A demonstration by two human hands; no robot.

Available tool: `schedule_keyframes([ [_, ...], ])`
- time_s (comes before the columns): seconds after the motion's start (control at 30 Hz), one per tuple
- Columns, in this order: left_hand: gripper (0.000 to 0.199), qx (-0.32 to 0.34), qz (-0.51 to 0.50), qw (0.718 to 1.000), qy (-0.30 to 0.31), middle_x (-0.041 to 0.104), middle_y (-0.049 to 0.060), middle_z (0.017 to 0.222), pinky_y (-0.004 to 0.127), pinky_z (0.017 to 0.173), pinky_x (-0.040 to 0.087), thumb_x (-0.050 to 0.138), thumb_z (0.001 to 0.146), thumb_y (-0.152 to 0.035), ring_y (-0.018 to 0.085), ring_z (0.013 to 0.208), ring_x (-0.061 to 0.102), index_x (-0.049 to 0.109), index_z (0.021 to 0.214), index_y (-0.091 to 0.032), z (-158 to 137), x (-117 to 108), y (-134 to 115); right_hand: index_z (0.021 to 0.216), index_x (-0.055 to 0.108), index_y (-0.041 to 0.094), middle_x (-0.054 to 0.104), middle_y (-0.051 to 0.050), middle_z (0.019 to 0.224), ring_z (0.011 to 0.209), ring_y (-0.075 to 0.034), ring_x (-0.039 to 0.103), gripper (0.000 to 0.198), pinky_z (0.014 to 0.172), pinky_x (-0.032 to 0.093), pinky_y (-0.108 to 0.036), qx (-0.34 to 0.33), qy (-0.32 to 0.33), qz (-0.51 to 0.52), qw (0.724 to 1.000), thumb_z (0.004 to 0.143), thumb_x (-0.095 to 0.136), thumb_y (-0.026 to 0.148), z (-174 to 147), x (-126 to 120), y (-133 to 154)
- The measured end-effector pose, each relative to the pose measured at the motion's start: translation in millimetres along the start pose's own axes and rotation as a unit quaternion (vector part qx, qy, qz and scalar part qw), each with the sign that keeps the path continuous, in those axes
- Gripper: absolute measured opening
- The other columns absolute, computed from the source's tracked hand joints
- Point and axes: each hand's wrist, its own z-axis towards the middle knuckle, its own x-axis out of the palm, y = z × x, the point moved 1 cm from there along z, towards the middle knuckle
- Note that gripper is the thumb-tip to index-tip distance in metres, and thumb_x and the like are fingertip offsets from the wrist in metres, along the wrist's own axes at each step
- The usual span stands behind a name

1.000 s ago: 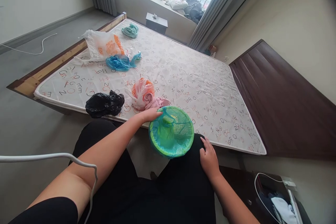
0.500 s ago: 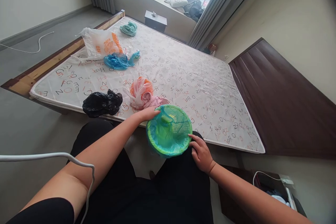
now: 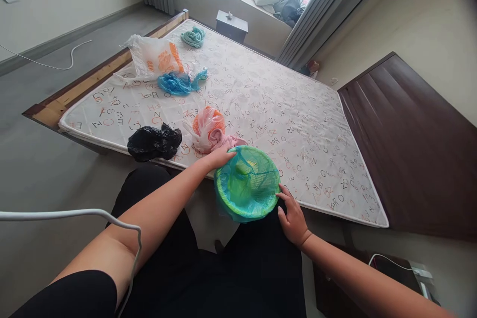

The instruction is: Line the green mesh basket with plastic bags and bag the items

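A round green wastebasket (image 3: 249, 186), lined with a thin blue plastic bag (image 3: 261, 203), rests over my lap at the near edge of the mattress. The bag folds over its rim and drapes down outside. My left hand (image 3: 222, 156) is closed on the rim at the upper left, thumb on top, other fingers hidden. At the right side, my right hand (image 3: 292, 213) has its fingers apart, the fingertips touching the rim. Just beyond the basket lie a pink cloth (image 3: 234, 141) and a tied clear bag with something orange (image 3: 208, 121).
On the mattress (image 3: 283, 104) lie a crumpled black bag (image 3: 154, 142), a blue bag (image 3: 177, 83), a white-and-orange bag (image 3: 156, 57) and a coiled teal cloth (image 3: 193, 37). A white cable (image 3: 74, 214) hangs across my left arm. A dark headboard (image 3: 413, 144) stands at right.
The view has shifted slightly, so everything sits a little further right. My right hand's fingers have spread somewhat at the rim; my left hand keeps its hold.
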Motion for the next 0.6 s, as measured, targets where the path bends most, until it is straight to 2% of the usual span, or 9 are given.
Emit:
schedule_keyframes([
  [0.13,0.058,0.013,-0.005,1.0,-0.015,0.064,0.016,0.144,0.042,0.115,0.043,0.05,0.096,-0.054,0.032,0.134,0.058,0.064,0.136,-0.014,-0.2,-0.2,3.9,0.13,0.055,0.023,0.049,-0.012,0.159,0.144,-0.029,0.051,0.036,0.116,0.043,-0.054,-0.003,-0.006,0.014,1.0,0.095,0.044,0.023,-1.1,-1.8,1.5],
  [0.43,0.059,-0.007,-0.013,1.0,-0.013,0.065,0.016,0.143,0.042,0.113,0.046,0.051,0.096,-0.058,0.033,0.134,0.059,0.065,0.134,-0.015,0.4,2.8,7.6,0.128,0.056,0.024,0.054,-0.011,0.155,0.142,-0.028,0.052,0.035,0.117,0.043,-0.054,0.01,-0.012,0.046,0.999,0.096,0.044,0.023,-2.1,-4.3,-0.7],
  [0.53,0.058,-0.001,-0.011,1.0,-0.01,0.065,0.016,0.142,0.043,0.113,0.045,0.051,0.097,-0.056,0.033,0.133,0.059,0.066,0.134,-0.015,1.2,1.3,6.6,0.128,0.057,0.023,0.054,-0.013,0.153,0.144,-0.029,0.05,0.034,0.12,0.039,-0.055,0.042,-0.034,0.086,0.995,0.096,0.048,0.029,-2.3,-3.2,-1.7],
  [0.6,0.056,0.005,-0.009,1.0,-0.009,0.065,0.016,0.142,0.043,0.114,0.044,0.052,0.097,-0.053,0.033,0.134,0.059,0.064,0.136,-0.015,0.9,0.5,4.5,0.132,0.055,0.022,0.057,-0.015,0.149,0.138,-0.031,0.056,0.04,0.118,0.042,-0.056,0.108,-0.053,0.135,0.984,0.095,0.052,0.037,1.5,-2.0,-1.2],
])
